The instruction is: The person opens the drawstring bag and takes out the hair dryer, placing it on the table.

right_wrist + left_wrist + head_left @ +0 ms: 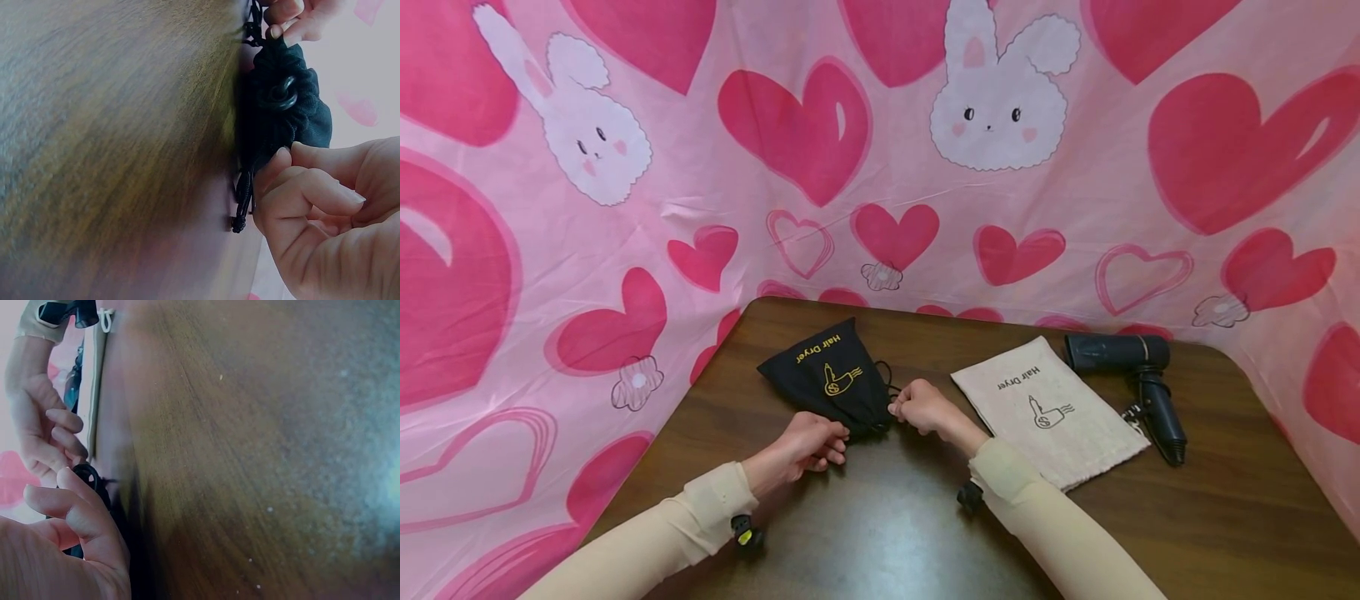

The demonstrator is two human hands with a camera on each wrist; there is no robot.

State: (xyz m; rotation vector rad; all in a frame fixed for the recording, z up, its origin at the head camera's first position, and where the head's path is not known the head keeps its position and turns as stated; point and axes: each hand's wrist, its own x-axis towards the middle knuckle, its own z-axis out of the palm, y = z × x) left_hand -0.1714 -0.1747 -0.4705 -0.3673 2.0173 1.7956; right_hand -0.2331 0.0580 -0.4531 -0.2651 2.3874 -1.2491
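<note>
A black drawstring bag, printed "Hair Dryer" in yellow, lies on the table with its gathered mouth towards me. My left hand pinches the left corner of that mouth. At the opposite corner, the right hand pinches the edge between thumb and forefinger. The right wrist view shows the puckered black cloth between both hands, with a dark loop at the opening; whether it is cord or part of the contents I cannot tell. A knotted black cord hangs beside the right fingers.
To the right lies a flat cream cloth bag, also printed "Hair Dryer". Beyond it rests a black hair dryer, its handle pointing towards me. Pink heart-and-rabbit fabric stands around the brown table.
</note>
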